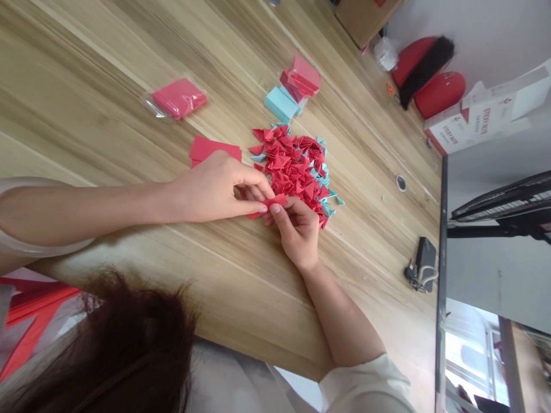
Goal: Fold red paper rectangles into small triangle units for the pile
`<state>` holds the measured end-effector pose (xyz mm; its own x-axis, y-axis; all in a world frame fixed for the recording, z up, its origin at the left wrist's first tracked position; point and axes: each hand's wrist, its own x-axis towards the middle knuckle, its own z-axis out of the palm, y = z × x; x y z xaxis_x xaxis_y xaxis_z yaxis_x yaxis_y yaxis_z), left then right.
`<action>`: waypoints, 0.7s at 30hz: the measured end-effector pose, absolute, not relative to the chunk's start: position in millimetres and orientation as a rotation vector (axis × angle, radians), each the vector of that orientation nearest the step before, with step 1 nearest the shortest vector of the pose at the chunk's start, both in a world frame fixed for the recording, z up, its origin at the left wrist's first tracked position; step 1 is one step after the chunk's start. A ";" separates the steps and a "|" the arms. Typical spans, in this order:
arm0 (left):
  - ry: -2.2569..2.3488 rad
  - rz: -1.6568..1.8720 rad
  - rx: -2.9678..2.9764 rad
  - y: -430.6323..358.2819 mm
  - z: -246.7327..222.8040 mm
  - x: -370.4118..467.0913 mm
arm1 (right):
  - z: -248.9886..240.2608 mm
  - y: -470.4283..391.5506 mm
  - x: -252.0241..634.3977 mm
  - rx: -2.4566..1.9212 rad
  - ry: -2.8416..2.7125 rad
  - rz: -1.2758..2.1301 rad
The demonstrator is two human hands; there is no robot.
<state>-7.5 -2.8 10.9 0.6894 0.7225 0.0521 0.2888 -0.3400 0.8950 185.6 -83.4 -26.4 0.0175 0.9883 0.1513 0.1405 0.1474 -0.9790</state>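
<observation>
A small folded strip of red paper (275,201) is held above the wooden table between both hands. My left hand (215,186) reaches in from the left and pinches the paper's left end between thumb and fingers. From the lower right, my right hand (299,226) grips the other end, its thumb pressed on top. Just beyond the hands lies a heap of folded red and light-blue paper triangles (297,166). Flat red paper slips (215,150) lie behind my left hand, which partly hides them.
A wrapped pack of red paper (179,98) lies farther back. Near the heap are a light-blue paper stack (280,104) and a red paper stack (303,77). Keys (416,276) beside a black case (426,255) lie right, near the table's dark edge (442,258). Dark hair (138,344) covers the lower left.
</observation>
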 end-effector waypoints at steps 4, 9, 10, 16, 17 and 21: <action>0.781 0.546 1.905 -3.1 11.9 -7.7 | -25.1 -83.4 185.4 -1.239 -1.356 1.008; 0.795 0.564 1.912 -3.2 11.0 -7.8 | -23.9 -83.2 184.9 -1.247 -1.361 1.003; 0.798 0.561 1.915 -3.2 10.8 -7.8 | -23.9 -83.2 184.8 -1.248 -1.364 1.003; 0.824 0.530 1.927 -4.0 11.9 -7.9 | -24.3 -83.5 185.4 -1.268 -1.375 1.002; 0.827 0.529 1.928 -4.1 12.2 -7.8 | -24.2 -83.5 185.5 -1.268 -1.374 1.000; 0.823 0.537 1.927 -4.2 12.4 -6.9 | -23.0 -83.4 185.3 -1.278 -1.374 0.999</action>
<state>-6.9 -4.2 12.4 0.6787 0.7339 0.0290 0.3221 -0.3330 0.8862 185.3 -83.4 -23.0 0.0248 0.9927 0.1177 0.1935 0.1108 -0.9748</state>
